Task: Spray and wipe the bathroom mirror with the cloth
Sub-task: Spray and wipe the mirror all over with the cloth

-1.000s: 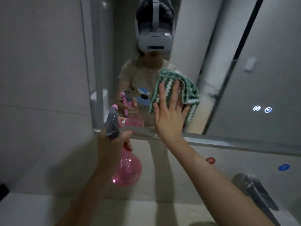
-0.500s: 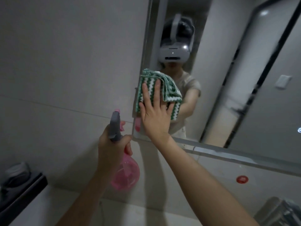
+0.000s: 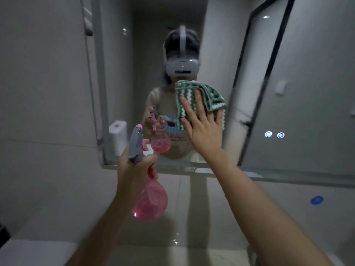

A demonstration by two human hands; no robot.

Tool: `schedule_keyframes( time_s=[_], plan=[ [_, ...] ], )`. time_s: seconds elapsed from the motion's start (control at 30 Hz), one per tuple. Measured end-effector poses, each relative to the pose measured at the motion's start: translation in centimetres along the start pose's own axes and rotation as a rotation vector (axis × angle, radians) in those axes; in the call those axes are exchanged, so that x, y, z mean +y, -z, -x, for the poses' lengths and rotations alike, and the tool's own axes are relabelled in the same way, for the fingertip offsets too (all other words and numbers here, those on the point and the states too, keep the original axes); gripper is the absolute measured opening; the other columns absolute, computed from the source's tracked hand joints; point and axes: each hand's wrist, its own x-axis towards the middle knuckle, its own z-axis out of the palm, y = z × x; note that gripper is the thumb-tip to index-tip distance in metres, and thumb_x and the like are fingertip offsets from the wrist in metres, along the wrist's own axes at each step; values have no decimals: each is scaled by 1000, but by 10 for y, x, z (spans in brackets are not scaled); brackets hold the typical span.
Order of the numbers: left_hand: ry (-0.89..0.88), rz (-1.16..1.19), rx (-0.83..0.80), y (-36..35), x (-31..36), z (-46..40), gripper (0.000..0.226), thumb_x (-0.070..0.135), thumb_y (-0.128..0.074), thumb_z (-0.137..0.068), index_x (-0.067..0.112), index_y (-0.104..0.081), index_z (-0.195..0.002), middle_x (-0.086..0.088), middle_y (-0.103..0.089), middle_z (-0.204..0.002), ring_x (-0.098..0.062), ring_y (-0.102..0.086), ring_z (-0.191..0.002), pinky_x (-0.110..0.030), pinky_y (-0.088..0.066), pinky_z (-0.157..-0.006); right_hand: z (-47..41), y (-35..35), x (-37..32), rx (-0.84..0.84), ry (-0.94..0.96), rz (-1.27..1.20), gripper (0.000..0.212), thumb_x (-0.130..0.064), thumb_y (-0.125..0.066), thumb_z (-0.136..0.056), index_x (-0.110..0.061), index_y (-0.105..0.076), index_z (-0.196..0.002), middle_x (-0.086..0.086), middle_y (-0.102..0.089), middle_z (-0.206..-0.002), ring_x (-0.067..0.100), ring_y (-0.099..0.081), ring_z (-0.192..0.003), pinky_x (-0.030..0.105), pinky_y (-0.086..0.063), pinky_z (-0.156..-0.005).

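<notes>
a: what's the biggest thing in front?
b: the mirror [image 3: 288, 93], wide on the grey wall [image 3: 42, 93], its lower edge above the counter [image 3: 192, 254]. two small lit icons [image 3: 274, 134] glow on the glass at the right.

a: any containers?
b: one, the spray bottle [image 3: 149, 198]. round pink see-through body, grey trigger head with a pink tip. how much liquid is in it i cannot tell.

a: what changed since half a second back?
b: the view has swung right, so more of the glass shows. the cloth [image 3: 199, 96] sat by the mirror's left edge then; now it is further in and a bit higher on the glass. the bottle has hardly moved.

a: and the hands?
b: the right hand [image 3: 203, 129] is flat and spread, arm stretched forward and up, palm pressing the green and white striped cloth against the glass. the left hand [image 3: 134, 169] is clenched round the bottle's neck, holding it upright below the mirror's lower left corner, nozzle toward the glass.

a: smallest bit?
b: a blue dot sticker [image 3: 317, 200] on the wall under the mirror.
</notes>
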Motion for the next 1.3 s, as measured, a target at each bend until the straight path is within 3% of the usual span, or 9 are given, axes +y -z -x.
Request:
schedule_keyframes(
  time_s=[0.1,0.2,0.37,0.47,0.67,0.8,0.97,1.13,1.3],
  plan=[
    [-14,-26,-60,-31,-1,12,17,5,-57,-60,2,-49,-75,-3,-46,-43,-14,-42,-37,-25,-42,-40,9,3,42,14,-44,30,50,-49,-34,-99,-37,-30,-147,1,-29,-155,27,-46,-123,51,-19,-109],
    [-17,-61,-104,-55,-8,24,14,5,-55,-59,0,-51,-71,-3,-47,-41,-13,-42,-37,-23,-40,-38,17,7,78,53,-87,39,49,-47,-33,-99,-35,-29,-147,4,-30,-154,25,-32,-130,51,-19,-108],
    [-49,-65,-133,-72,-10,33,29,-2,-56,-64,9,-56,-91,0,-47,-42,-12,-41,-38,-24,-40,-38,25,9,98,76,-103,71,52,-47,-35,-99,-35,-24,-148,5,-31,-154,26,-30,-130,49,-16,-111],
    [-49,-102,-149,-66,-5,29,16,2,-56,-62,0,-52,-77,-1,-48,-42,-12,-43,-39,-23,-41,-40,24,10,89,43,-138,41,51,-43,-32,-100,-30,-23,-149,9,-27,-155,25,-24,-135,50,-13,-111],
    [-40,-107,-127,-35,10,8,13,5,-56,-61,0,-50,-72,-3,-48,-43,-14,-44,-40,-23,-42,-40,16,8,56,0,-330,-82,54,-42,-24,-101,-27,-13,-151,16,-15,-158,24,-9,-141,60,-5,-110],
    [-80,-101,-129,-8,19,-7,10,0,-58,-71,4,-49,-71,-1,-47,-42,-12,-44,-38,-22,-41,-39,4,3,20,-7,-421,-117,54,-46,-14,-101,-25,-12,-151,19,-13,-157,28,-8,-143,67,-9,-108],
    [-116,-58,-108,33,34,-26,9,-1,-59,-71,-1,-50,-72,-3,-45,-41,-14,-43,-36,-22,-40,-37,-18,-9,-47,-28,-302,-114,56,-43,-25,-101,-25,-13,-151,17,-14,-158,28,-15,-142,57,-2,-110],
    [-136,-50,-45,89,46,-42,11,-1,-60,-70,-1,-49,-72,-2,-46,-42,-15,-44,-38,-22,-40,-38,-44,-18,-120,-71,-170,-113,56,-42,-29,-100,-26,-17,-151,14,-16,-158,34,-30,-138,63,-16,-108],
    [-151,-22,29,117,57,-57,16,-13,-55,-82,-1,-56,-93,-5,-45,-45,-15,-41,-38,-25,-38,-39,-74,-19,-178,-52,-79,-96,53,-42,-27,-99,-27,-25,-150,10,-22,-157,29,-37,-134,54,-18,-106]
  ],
)
